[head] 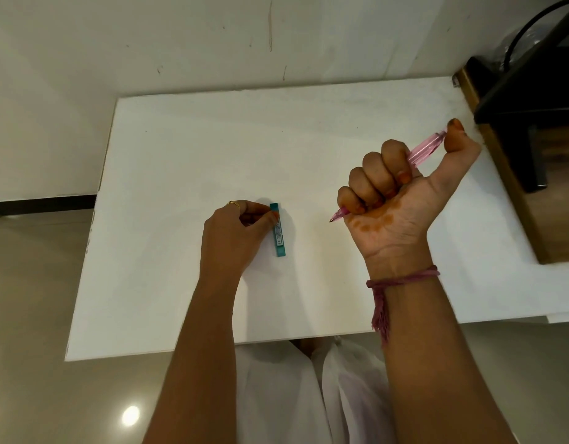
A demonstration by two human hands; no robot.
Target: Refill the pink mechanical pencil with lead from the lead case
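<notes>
The pink mechanical pencil (425, 149) is gripped in the fist of my right hand (401, 200), raised above the white table (180, 155). Its tip points down-left below the little finger, and my thumb rests on its top end at the upper right. The teal lead case (279, 233) lies flat near the table's middle, long side running toward me. My left hand (232, 235) is beside it on the left, and thumb and fingertips touch its far end.
A dark wooden unit (513, 187) with a black object (533, 75) and cable stands against the table's right edge. The wall runs along the table's far edge. My white clothing shows below the table's near edge.
</notes>
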